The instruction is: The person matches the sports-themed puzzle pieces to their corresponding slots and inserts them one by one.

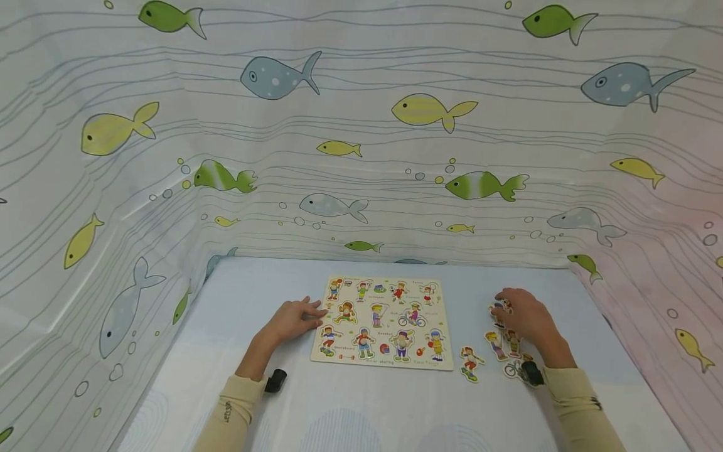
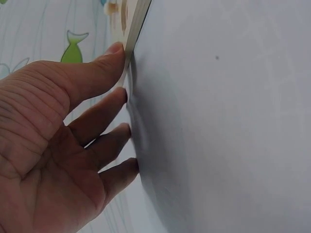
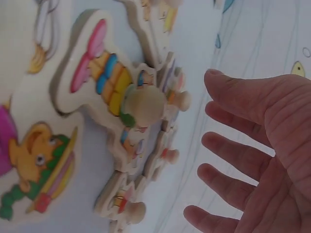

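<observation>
A wooden peg puzzle board (image 1: pixel 436 319) printed with sporty children lies on the table. At its left edge is my left hand (image 1: pixel 294 319); in the left wrist view the thumb touches the board's edge (image 2: pixel 132 30) and the other fingertips reach the tabletop. To the right of the board, my right hand (image 1: pixel 528 319) is over a group of loose puzzle pieces. In the right wrist view its fingers are spread and apart from the pieces, among them one with a round wooden knob (image 3: pixel 146 106). My right hand partly hides the pieces below it in the head view.
A skateboarder piece (image 1: pixel 471 364) lies near the board's lower right corner. A bicycle piece (image 1: pixel 512 369) lies partly behind the right wrist's camera (image 1: pixel 532 370). Fish-patterned curtains (image 1: pixel 418 188) stand around the table's back and sides.
</observation>
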`<state>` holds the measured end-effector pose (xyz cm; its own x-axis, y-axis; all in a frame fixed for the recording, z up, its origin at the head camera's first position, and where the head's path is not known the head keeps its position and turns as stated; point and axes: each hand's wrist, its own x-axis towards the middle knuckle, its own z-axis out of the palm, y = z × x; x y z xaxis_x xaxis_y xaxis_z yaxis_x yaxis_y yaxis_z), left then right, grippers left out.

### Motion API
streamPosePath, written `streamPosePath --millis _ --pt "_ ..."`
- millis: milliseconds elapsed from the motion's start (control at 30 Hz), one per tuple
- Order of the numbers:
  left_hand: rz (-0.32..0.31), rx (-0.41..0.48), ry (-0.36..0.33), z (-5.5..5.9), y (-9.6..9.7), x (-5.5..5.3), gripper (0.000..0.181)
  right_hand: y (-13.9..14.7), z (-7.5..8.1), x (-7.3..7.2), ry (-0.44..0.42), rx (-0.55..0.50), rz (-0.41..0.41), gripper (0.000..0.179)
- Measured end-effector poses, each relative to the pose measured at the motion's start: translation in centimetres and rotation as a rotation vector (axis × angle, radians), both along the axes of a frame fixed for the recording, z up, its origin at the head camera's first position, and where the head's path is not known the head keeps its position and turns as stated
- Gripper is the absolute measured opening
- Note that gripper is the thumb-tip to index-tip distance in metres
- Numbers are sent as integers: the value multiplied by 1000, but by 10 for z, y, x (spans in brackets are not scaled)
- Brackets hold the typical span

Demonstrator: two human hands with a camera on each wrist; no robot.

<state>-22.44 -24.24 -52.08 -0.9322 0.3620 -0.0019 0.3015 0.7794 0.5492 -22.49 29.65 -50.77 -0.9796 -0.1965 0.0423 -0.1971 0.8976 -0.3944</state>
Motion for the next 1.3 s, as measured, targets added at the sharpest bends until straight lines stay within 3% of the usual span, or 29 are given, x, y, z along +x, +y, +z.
streamPosePath --millis 500,1300 --pt "-13 4 12 2 0 1 30 7 -7 -1 -1 34 -13 14" --pt "-11 -8 14 0 -2 1 31 2 -9 1 -13 14 -39 11"
